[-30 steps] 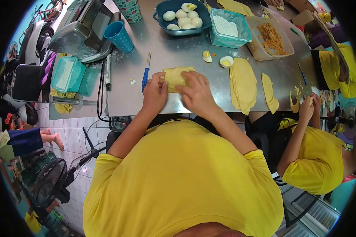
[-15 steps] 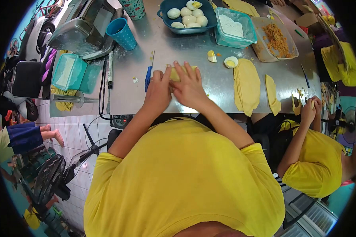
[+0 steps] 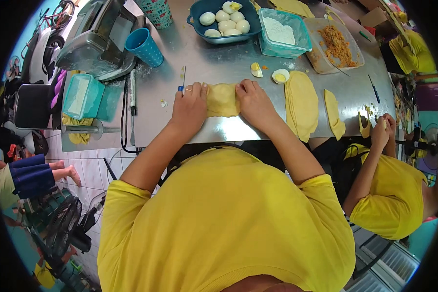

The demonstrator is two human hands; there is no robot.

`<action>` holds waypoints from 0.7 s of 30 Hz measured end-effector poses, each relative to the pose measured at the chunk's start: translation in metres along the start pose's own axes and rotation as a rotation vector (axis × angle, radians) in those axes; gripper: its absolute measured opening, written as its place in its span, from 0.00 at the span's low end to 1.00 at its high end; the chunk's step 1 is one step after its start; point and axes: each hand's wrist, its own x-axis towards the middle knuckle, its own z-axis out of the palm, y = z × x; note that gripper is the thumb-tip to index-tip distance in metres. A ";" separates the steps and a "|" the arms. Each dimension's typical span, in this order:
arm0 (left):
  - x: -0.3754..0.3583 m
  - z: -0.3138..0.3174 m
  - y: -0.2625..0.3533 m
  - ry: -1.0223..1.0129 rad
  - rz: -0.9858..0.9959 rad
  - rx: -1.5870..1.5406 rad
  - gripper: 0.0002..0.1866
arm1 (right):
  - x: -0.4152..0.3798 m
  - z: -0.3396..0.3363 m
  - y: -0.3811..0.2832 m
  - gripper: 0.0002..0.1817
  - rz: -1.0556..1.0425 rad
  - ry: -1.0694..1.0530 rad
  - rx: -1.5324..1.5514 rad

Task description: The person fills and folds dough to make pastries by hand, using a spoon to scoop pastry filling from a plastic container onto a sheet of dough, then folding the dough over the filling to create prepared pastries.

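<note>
A folded, pale yellow dough piece [image 3: 222,100] lies on the metal table with a bulge under its surface; what is inside is hidden. My left hand [image 3: 191,107] is closed on its left edge, fingers curled and pressed down. At the opposite edge my right hand [image 3: 259,104] does the same. Just beyond my left hand is a blue-handled knife [image 3: 183,78], its handle mostly covered. Stacked oval dough sheets [image 3: 301,104] lie right of my right hand, with a narrow dough strip [image 3: 334,113] beside them. A halved boiled egg [image 3: 281,76] and an egg wedge [image 3: 256,69] lie beyond.
At the back stand a blue bowl of boiled eggs [image 3: 193,22], a tub of flour [image 3: 283,47] and a container of orange-brown filling [image 3: 321,61]. A blue cup [image 3: 144,47] and a metal dough machine [image 3: 95,44] stand left. A co-worker's hands [image 3: 383,129] work at right.
My hands have moved apart, from together over the rolled dough to its two side edges. The dough now shows as a wider piece between them.
</note>
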 end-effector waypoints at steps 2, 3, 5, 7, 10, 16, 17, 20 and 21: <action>-0.003 -0.012 0.002 -0.012 -0.010 -0.036 0.24 | -0.002 -0.007 -0.001 0.19 0.025 -0.118 0.126; -0.007 -0.015 0.005 -0.042 -0.022 -0.086 0.23 | -0.008 -0.001 -0.004 0.19 0.027 -0.122 0.130; -0.019 -0.005 0.014 -0.029 -0.032 -0.082 0.22 | -0.023 0.017 -0.011 0.18 -0.027 0.113 -0.056; -0.024 0.000 0.017 -0.006 -0.038 -0.071 0.20 | -0.026 0.019 -0.016 0.17 -0.011 0.104 -0.073; -0.018 0.001 0.013 0.002 -0.065 -0.068 0.19 | -0.024 0.014 -0.014 0.17 0.032 0.072 -0.010; -0.021 -0.002 -0.012 0.248 -0.202 -0.617 0.10 | -0.040 0.011 -0.013 0.14 0.019 0.064 0.332; -0.024 -0.004 -0.011 0.274 -0.311 -0.808 0.07 | -0.042 0.012 -0.016 0.13 0.012 0.095 0.313; -0.030 0.003 -0.013 0.332 -0.484 -1.054 0.04 | -0.040 0.015 -0.012 0.12 0.032 0.117 0.357; -0.032 0.007 -0.014 0.369 -0.538 -1.105 0.05 | -0.036 0.013 -0.012 0.13 0.010 0.123 0.400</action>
